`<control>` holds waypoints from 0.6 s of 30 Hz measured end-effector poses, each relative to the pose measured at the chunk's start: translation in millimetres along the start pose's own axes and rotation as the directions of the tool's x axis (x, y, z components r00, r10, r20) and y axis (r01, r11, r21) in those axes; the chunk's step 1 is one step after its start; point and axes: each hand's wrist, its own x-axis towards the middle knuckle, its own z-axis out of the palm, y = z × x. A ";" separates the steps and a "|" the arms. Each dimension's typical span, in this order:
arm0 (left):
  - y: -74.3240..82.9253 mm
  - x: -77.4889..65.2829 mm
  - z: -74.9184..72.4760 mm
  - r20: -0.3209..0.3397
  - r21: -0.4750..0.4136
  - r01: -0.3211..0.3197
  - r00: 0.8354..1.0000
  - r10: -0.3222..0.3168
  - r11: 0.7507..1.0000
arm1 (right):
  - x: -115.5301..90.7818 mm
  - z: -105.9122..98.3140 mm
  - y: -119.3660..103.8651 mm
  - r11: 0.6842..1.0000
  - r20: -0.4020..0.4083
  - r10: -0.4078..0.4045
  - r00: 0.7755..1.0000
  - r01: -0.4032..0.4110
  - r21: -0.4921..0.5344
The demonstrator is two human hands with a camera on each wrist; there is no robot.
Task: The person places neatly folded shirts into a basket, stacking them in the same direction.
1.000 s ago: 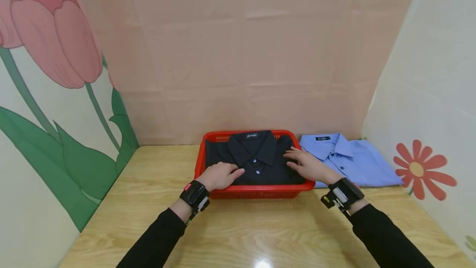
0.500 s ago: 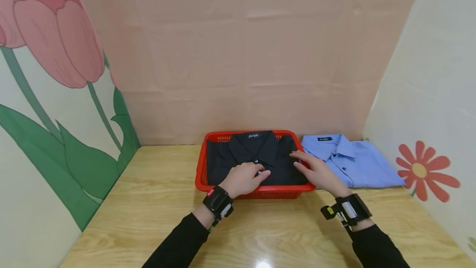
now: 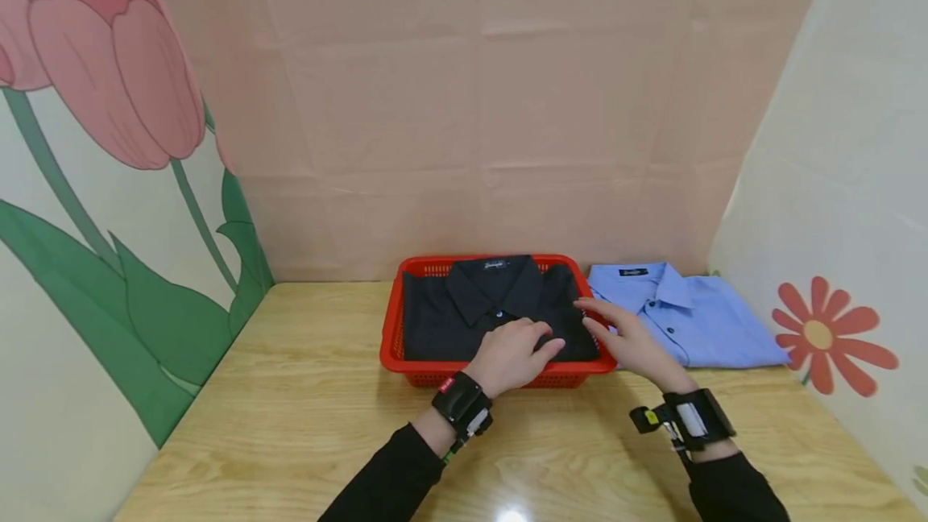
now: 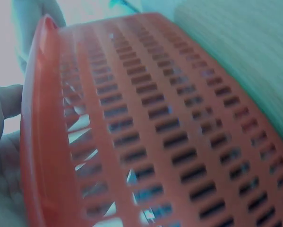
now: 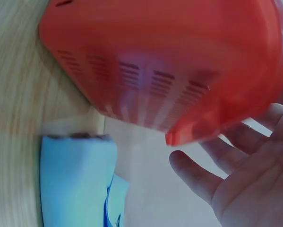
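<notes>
A folded black collared shirt point(image 3: 435, 316) lies in a red plastic basket point(image 3: 429, 367) at the back middle of the table, collar toward the wall. My left hand point(image 3: 511, 351) is over the shirt's front part, its fingers relaxed and holding nothing; whether it touches the cloth I cannot tell. At the basket's right rim my right hand point(image 3: 627, 338) hovers with fingers spread. In the right wrist view, the fingertips point(image 5: 181, 163) are beside the basket's wall point(image 5: 132, 52). The left wrist view shows the slotted front wall point(image 4: 150, 113) close up, with that hand partly behind the rim.
A folded light blue shirt point(image 3: 714, 325) lies to the right of the basket, close to it. The wooden table point(image 3: 304, 401) meets a pink back wall point(image 3: 471, 143). Painted walls flank it on both sides.
My left hand has slid right across the front of the black shirt, from the basket's left front toward its right. My right hand has drawn slightly right, off the shirt toward the rim.
</notes>
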 end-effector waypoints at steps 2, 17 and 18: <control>5.2 1.4 3.7 -0.016 -0.002 -0.010 1.000 0.010 1.000 | -1.3 -5.1 1.2 1.000 -0.001 0.023 1.000 -0.023 0.000; 49.3 16.2 30.6 -0.158 0.108 -0.134 0.976 0.150 0.985 | -25.5 -56.0 38.9 0.976 -0.007 0.204 0.979 -0.204 -0.074; 52.2 16.2 32.1 -0.161 0.115 -0.145 0.973 0.163 0.983 | -27.6 -59.0 43.2 0.971 -0.006 0.224 0.974 -0.224 -0.083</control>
